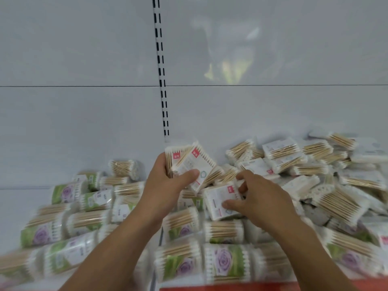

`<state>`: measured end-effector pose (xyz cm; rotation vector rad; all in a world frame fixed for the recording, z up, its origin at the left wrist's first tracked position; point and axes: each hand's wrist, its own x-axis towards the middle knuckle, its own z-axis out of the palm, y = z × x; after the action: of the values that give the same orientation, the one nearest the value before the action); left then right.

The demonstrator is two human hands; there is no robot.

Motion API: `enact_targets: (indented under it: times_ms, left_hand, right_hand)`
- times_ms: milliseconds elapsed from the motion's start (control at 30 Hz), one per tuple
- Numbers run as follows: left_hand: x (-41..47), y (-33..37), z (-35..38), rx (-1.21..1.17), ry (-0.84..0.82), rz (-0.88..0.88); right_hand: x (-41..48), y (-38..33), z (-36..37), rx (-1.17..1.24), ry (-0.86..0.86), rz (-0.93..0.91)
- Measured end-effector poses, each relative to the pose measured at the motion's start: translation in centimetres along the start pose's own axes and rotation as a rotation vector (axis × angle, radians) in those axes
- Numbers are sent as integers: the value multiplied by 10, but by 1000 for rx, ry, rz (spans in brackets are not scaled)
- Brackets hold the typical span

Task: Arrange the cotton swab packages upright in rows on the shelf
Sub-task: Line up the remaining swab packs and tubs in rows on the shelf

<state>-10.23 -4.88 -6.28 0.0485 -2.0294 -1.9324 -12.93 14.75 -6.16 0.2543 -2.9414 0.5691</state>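
Many cotton swab packs (pixel 220 263) lie in a messy heap on the white shelf (pixel 25 198). The left hand (pixel 168 181) grips a few flat packs (pixel 193 162) lifted above the heap. The right hand (pixel 258 198) pinches one pack (pixel 218 200) lying on the heap. A white back wall (pixel 84 59) with a slotted strip (pixel 161 80) stands behind.

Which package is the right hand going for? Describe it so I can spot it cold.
Start at the slotted black-and-white upright on the back panel and drop to the heap of packages. Just right of centre, the right hand has its fingers on a flat white cotton swab package. Unlike the green, purple-rose rolls in front, it is rectangular with a small red label.
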Motion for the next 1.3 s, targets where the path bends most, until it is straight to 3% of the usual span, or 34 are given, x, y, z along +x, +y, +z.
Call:
enact_targets:
  times_ms: [300,533,733,900,1300]
  left_hand:
    - [-13,-1,-12,29,12,1]
    - [-21,5,-24,42,59,-1]
    - [-39,12,-70,43,144,2]
    - [-57,20,-137,58,258,3]
    - [-196,34,-427,95,621,-78]
  right_hand:
    - [-3,-8,4,11,-13,-6]
    - [3,-1,8,385,12,18]
    - [4,-22,3,556,131,-103]
    - [-7,-98,11,816,148,-227]
    - [-106,-390,136,1069,-242,-449]
